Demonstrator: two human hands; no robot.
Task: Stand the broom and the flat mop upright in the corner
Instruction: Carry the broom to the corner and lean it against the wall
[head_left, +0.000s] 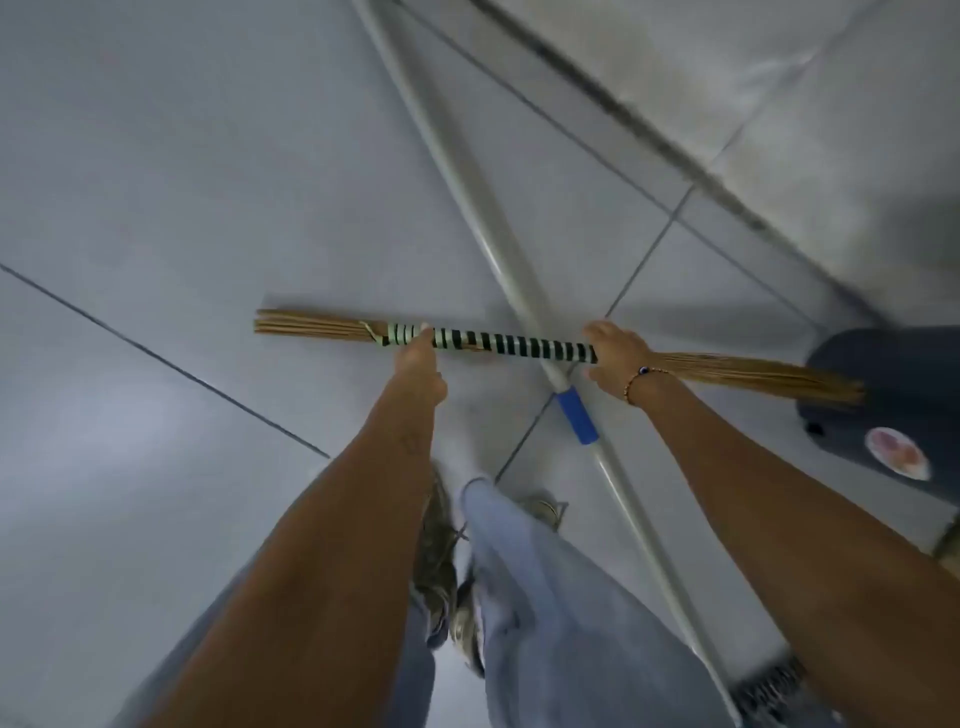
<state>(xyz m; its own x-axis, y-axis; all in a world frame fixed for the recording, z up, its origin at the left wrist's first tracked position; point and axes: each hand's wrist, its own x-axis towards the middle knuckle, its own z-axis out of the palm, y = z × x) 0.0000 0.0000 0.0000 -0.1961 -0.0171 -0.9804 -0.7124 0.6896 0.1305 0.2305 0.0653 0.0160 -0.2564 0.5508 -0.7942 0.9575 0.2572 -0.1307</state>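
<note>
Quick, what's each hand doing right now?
Left hand: closed on the broom at its striped wrap.
Right hand: on the broom where the bristles start, fingers partly open; a firm grip cannot be told.

No text can be read; the round sticker on the dark bin is too blurred to make out.

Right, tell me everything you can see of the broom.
The broom is a bundle of thin tan sticks, bound at its middle by a black-and-pale-green striped wrap. It lies roughly level above the tiled floor, stick ends fanning left and right. The left hand grips the wrap's left end, the right hand its right end. It crosses over the white mop pole near that pole's blue grip.
</note>
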